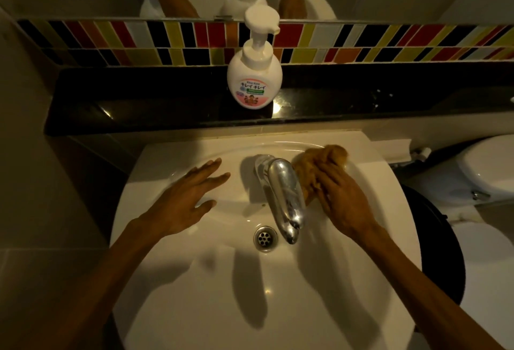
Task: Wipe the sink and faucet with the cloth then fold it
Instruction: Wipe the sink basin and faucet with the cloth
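Observation:
A white sink (194,280) fills the lower middle of the head view, with a round metal drain (265,238) at its centre. A chrome faucet (283,196) reaches from the back rim out over the drain. My right hand (342,199) presses a crumpled brown cloth (319,159) onto the sink's back rim, right beside the faucet. My left hand (189,199) hovers over the sink's left rim, flat, fingers spread, holding nothing.
A white pump soap bottle (254,79) stands on the black ledge (125,99) behind the sink. Above it run coloured tiles (361,43) and a mirror. A white toilet (486,171) and a dark round bin (445,252) stand to the right.

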